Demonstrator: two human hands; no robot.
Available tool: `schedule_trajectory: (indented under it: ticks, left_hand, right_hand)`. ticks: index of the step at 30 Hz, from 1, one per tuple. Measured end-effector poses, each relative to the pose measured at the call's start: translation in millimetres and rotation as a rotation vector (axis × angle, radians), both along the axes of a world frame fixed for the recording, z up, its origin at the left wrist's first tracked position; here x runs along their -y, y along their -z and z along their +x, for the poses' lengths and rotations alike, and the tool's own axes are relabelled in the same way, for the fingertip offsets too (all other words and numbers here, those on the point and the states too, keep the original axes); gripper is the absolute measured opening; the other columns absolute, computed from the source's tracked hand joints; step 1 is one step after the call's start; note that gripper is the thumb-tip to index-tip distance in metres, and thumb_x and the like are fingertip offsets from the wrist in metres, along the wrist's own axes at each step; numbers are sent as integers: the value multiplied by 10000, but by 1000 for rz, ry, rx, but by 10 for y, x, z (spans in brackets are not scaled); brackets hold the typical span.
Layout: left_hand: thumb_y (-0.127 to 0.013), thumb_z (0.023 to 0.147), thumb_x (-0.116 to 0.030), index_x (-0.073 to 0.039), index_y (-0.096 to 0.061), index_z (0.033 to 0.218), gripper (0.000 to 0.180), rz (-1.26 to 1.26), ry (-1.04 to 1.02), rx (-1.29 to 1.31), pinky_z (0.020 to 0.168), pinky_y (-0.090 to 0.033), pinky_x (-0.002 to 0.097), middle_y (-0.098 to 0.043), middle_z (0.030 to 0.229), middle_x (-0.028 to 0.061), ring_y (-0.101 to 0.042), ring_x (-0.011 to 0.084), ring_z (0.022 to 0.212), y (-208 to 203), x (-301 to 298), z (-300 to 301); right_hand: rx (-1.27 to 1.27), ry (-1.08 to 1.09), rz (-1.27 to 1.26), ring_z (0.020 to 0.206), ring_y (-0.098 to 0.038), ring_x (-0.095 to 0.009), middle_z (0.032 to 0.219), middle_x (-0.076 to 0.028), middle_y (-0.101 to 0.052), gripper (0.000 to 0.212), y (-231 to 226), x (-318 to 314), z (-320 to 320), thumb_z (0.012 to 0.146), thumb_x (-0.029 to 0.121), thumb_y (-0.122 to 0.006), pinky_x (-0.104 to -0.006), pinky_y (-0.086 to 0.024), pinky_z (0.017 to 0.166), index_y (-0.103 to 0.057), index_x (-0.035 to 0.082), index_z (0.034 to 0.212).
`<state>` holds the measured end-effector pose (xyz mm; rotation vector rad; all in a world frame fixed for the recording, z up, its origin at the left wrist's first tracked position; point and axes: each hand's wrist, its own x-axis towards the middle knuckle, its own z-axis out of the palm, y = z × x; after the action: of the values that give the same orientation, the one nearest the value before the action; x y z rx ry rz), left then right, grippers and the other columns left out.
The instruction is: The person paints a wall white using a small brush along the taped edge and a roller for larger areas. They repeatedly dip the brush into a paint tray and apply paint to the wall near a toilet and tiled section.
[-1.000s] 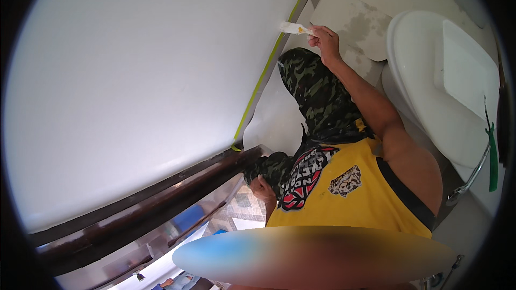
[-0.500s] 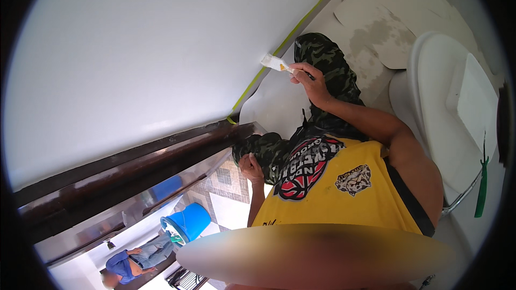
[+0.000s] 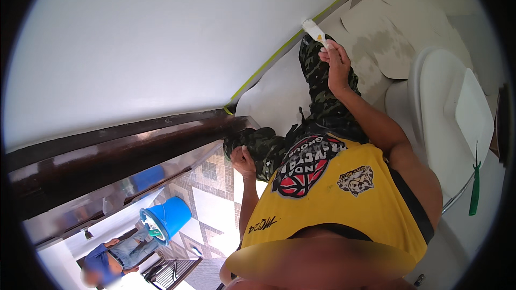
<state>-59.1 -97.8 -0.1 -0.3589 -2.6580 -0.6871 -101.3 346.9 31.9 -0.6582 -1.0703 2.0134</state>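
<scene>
My right hand (image 3: pixel 337 67) is closed on the handle of a paintbrush (image 3: pixel 315 30). White paint covers its bristles, which are at the bottom of the white wall (image 3: pixel 161 48), by a strip of yellow-green masking tape (image 3: pixel 269 63). Whether the bristle tips touch the wall I cannot tell. My left hand (image 3: pixel 243 161) rests at my left knee in camouflage trousers (image 3: pixel 263 147), its fingers curled in with nothing visible in them.
A white toilet (image 3: pixel 430 91) stands close on my right, with a green-handled tool (image 3: pixel 475 188) beside it. Stained protective sheets (image 3: pixel 376 37) cover the floor ahead. On the left are a dark door frame (image 3: pixel 123 142), a blue bucket (image 3: pixel 172 217) and another person (image 3: pixel 115 258).
My right hand has carried the paintbrush forward and to the right along the taped wall edge. My left hand stays at the knee. The whole view has shifted slightly.
</scene>
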Motion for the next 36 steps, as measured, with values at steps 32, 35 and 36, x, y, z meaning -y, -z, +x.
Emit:
schedule_trajectory:
  ticks: [32, 35, 36]
  left_hand:
    - [-719, 873, -192, -45, -711, 825, 155, 131, -105, 36, 820, -525, 448, -713, 899, 119, -668, 352, 881, -145, -45, -95]
    - [-721, 881, -183, -33, -724, 846, 154, 142, -99, 61, 825, -532, 452, -722, 916, 143, -675, 368, 903, -146, -31, -91]
    - [-721, 886, -178, -28, -730, 857, 153, 140, -98, 69, 828, -535, 453, -726, 925, 155, -679, 375, 914, -146, -21, -91]
  right_hand:
    - [-134, -904, 1611, 1095, -604, -392, 1185, -210, -575, 424, -215, 1253, -202, 813, -57, -650, -446, -519, 939, -647, 25, 1229]
    - [24, -766, 1692, 1091, -604, -393, 1190, -210, -576, 414, -222, 1173, -229, 822, -57, -636, -451, -518, 948, -650, 25, 1227]
    - [80, -691, 1718, 1088, -605, -394, 1192, -210, -577, 409, -226, 1131, -203, 825, -55, -631, -452, -517, 951, -650, 25, 1227]
